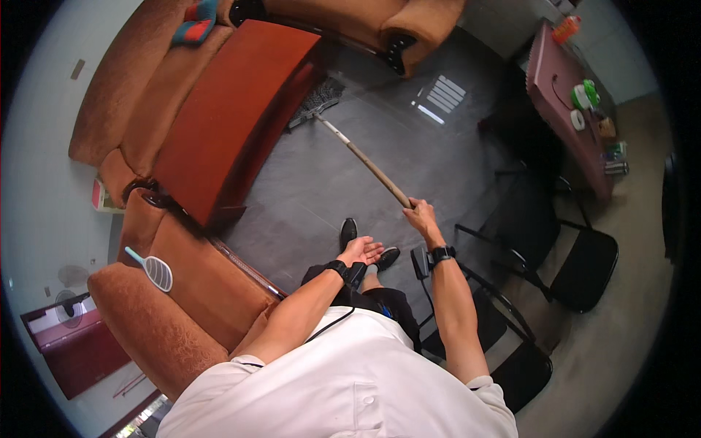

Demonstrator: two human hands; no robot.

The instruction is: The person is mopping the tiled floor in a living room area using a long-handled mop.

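My right hand (421, 217) grips the upper end of a long mop handle (374, 171), wooden along most of its length and whitish near the far end. The grey mop head (320, 101) lies on the dark floor, against the near side of a reddish wooden coffee table (235, 109). Held palm up over my shoes, my left hand (363, 251) is off the handle, its fingers apart and nothing in it. Each wrist bears a black strap with a small device.
Brown sofas (181, 263) stand left and at the top; an electric fly swatter (157, 272) rests on one. Black folding chairs (585, 271) are at my right, beside a table with a pink cover (564, 115) that holds a tape roll (577, 120) and small items.
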